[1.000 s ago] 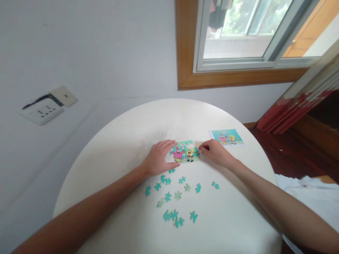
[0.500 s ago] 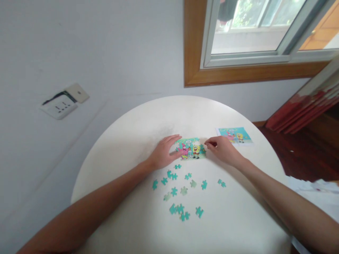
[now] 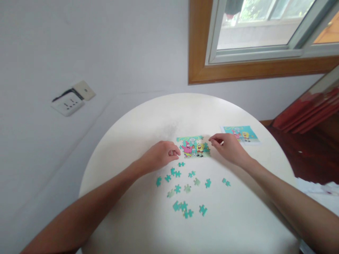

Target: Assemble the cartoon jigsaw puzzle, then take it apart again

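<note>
the partly joined puzzle (image 3: 192, 150) lay flat on the white table (image 3: 148, 121), between your curled left hand (image 3: 164, 155) and half-closed right hand (image 3: 229, 146); whether either pinched a piece, i couldn't tell. it was likely light, stiff and apt to split at its seams, so flat pressure on opposite edges suited it; loose pieces (image 3: 177, 188) wanted fingertip pinches. any writing on the picture card (image 3: 245, 135) was unreadably small.

Partly joined cartoon puzzle (image 3: 194, 148), flat, between left and right fingers (image 3: 216, 136); loose teal and pale-green pieces (image 3: 177, 189), scattered on their near side
</note>
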`<state>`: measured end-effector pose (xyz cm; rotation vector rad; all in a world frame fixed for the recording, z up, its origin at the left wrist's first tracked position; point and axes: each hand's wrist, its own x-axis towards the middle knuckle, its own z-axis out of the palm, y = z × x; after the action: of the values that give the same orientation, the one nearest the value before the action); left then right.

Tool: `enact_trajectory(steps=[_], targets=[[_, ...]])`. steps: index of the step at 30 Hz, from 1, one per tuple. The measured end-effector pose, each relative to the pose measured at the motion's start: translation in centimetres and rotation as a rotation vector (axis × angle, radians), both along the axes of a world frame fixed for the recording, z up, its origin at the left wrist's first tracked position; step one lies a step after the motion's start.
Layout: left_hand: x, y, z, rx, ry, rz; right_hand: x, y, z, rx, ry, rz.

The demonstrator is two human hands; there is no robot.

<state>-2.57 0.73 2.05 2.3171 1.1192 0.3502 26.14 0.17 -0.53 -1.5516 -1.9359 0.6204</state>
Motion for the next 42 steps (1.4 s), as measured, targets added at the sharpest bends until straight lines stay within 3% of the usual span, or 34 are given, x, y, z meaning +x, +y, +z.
enact_trajectory(steps=[6,24,28,35,42], targets=[[0.3,-0.3,-0.4,-0.078,0.065,-0.045,-0.3,-0.3,0.2,-0.001,-0.009,0.017],[0.9,-1.4,-1.4,0.02,0.093,-0.121,-0.7,-0.5,-0.2,-0.013,-0.002,0.045],[0.9,-1.5,-1.5,-0.069,0.043,-0.126,-0.7,-0.5,-0.2,-0.015,0.005,0.049],[0.9,0.2,-1.9,-0.228,-0.223,0.101,-0.6,-0.2,-0.4,-0.018,-0.004,0.045],[0.5,1.4,-1.9,-0.356,-0.272,0.284,-0.5,-0.1,-0.4,-0.009,0.011,0.053]])
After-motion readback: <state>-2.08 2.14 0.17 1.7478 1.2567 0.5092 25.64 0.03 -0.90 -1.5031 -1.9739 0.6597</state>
